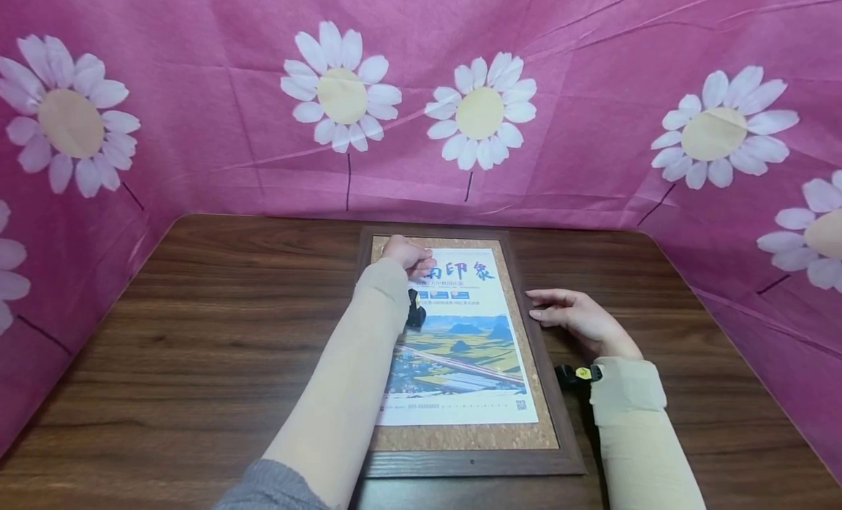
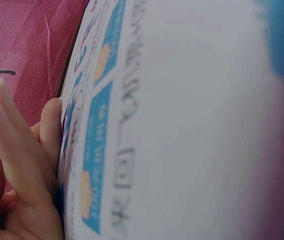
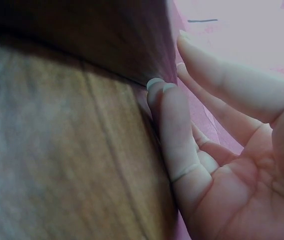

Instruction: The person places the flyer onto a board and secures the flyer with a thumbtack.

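A printed poster (image 1: 460, 364) with a colourful landscape lies on a cork board (image 1: 460, 438) in a brown wooden frame (image 1: 546, 349). My left hand (image 1: 406, 256) is over the poster's upper left part, its forearm crossing the left side of the board. In the left wrist view, a fingertip of the left hand (image 2: 27, 165) lies against the printed paper (image 2: 181, 100); other fingers stand out fairly straight. The right hand (image 1: 579, 316) is at the frame's right edge with its fingers extended. In the right wrist view, the fingertips (image 3: 169, 95) are right at the dark wooden side (image 3: 107, 40).
The framed board lies on a brown wood-grain table (image 1: 217, 335). A pink cloth (image 1: 217, 93) with large white daisies hangs around the table's back and sides. Small black cameras are worn on both wrists, over beige sleeves (image 1: 349, 371).
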`<state>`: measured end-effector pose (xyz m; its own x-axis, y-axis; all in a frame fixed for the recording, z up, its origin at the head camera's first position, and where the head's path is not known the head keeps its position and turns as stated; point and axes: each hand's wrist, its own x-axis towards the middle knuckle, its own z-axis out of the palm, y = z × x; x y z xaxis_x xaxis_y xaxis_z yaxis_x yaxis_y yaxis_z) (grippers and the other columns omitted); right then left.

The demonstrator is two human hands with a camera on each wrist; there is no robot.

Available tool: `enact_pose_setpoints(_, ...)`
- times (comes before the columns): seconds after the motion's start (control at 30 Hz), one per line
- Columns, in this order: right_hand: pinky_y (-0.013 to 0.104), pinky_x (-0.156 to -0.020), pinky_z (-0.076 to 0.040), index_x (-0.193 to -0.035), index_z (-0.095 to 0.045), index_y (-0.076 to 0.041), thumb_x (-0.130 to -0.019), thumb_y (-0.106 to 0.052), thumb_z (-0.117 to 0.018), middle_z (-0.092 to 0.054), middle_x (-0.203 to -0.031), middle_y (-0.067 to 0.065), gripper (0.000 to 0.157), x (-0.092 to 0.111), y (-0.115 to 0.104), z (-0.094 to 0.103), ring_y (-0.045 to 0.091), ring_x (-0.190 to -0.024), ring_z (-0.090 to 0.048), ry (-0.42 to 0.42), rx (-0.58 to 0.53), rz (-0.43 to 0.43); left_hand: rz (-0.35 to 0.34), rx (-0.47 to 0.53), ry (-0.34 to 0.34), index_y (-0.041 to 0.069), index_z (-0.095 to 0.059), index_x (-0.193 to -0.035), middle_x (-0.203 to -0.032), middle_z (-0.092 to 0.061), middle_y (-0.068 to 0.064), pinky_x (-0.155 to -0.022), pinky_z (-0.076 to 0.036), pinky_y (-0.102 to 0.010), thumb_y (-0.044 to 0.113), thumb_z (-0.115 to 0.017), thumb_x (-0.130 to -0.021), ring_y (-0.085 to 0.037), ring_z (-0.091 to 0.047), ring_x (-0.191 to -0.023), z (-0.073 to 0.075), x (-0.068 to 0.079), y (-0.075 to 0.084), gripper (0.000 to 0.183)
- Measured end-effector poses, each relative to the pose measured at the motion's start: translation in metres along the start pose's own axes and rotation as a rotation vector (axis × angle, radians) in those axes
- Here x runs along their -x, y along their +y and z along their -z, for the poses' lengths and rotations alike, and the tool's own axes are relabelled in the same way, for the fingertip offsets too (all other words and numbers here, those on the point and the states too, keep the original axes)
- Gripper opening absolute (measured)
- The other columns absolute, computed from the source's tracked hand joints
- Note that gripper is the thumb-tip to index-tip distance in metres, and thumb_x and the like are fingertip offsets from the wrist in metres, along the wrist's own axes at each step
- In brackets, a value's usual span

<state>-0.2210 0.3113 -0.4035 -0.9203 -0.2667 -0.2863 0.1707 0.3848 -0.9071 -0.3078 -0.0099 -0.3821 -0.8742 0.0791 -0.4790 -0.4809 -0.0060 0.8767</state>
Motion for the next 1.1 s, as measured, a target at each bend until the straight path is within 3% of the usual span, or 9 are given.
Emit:
enact_pose_setpoints(0.1,0.023,-0.082,-0.054,-0.140,-0.050,0.006,-0.093,-0.016,-0.069,-0.065,-0.108,-0.021,0.056,-0.001,-0.001,0.000,0.001,-0.095,-0.061,-0.001,-0.002,-0.001,0.005,-0.013,0.008,-0.008,-0.061,-0.120,-0.061,-0.063,-0.003,-0.044,-0.048,-0.014,0.002,-0.061,-0.096,-0.003,-0.055,-0.044,0.000,0.003,0.001,0.026)
enact_pose_setpoints(0.53,0.023,-0.082,-0.055,-0.140,-0.049,0.007,-0.095,-0.017,-0.067,-0.067,-0.106,-0.019,0.054,-0.001,-0.002,0.000,0.001,-0.093,-0.064,-0.008,-0.024,-0.004,0.055,-0.080,0.072,-0.003,-0.056,-0.123,-0.059,-0.062,-0.004,-0.042,-0.050,-0.019,0.003,-0.064,-0.094,-0.006,-0.055,-0.041,-0.003,-0.022,-0.007,0.031)
enact_pose_setpoints(0.93,0.024,-0.082,-0.055,-0.141,-0.047,0.007,-0.097,-0.019,-0.065,-0.066,-0.105,-0.017,0.054,-0.001,0.000,0.001,0.002,-0.094,-0.063,-0.015,-0.012,0.009,0.042,-0.066,0.062,-0.004,-0.055,-0.123,-0.058,-0.061,-0.003,-0.042,-0.050,-0.018,0.002,-0.064,-0.094,-0.005,-0.055,-0.041,-0.005,-0.018,-0.007,0.031)
enact_pose_setpoints(1.1,0.024,-0.083,-0.055,-0.142,-0.045,0.007,-0.096,-0.020,-0.065,-0.065,-0.109,-0.015,0.057,-0.001,-0.001,0.001,0.002,-0.095,-0.063,-0.026,0.002,0.005,0.019,-0.069,0.029,-0.005,-0.053,-0.120,-0.059,-0.062,-0.004,-0.044,-0.050,-0.017,0.002,-0.062,-0.095,-0.004,-0.055,-0.042,-0.002,-0.008,-0.006,0.027)
